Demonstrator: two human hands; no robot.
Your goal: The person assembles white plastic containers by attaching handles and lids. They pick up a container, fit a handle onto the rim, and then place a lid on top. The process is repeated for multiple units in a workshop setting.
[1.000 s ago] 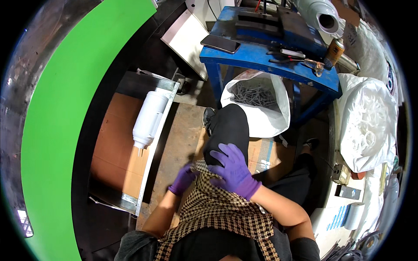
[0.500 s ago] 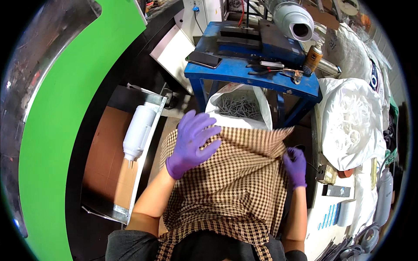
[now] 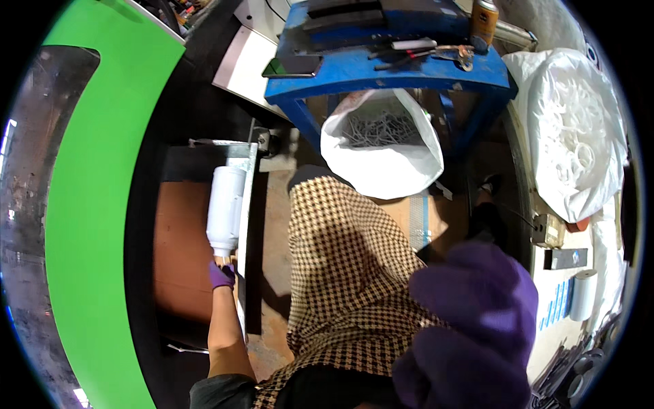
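A pale, bottle-shaped plastic part lies in the metal-edged tray to my left, its narrow end toward me. My left hand, in a purple glove, reaches down to that narrow end, with its fingers closed around the thin prongs there. Large and blurred, my right hand is raised close to the camera at lower right, also gloved in purple. Its fingers are smeared, and I cannot make out anything in them. A brown checked apron covers my lap.
The tray is lined with brown cardboard, beside a green machine panel. Ahead stand a blue metal bench with a phone and pliers, and a white sack of grey scraps. Another sack holds white rings.
My left hand has gone from above the apron down to the plastic part. My right hand has let go of the apron's edge and risen toward the camera. The view has shifted.
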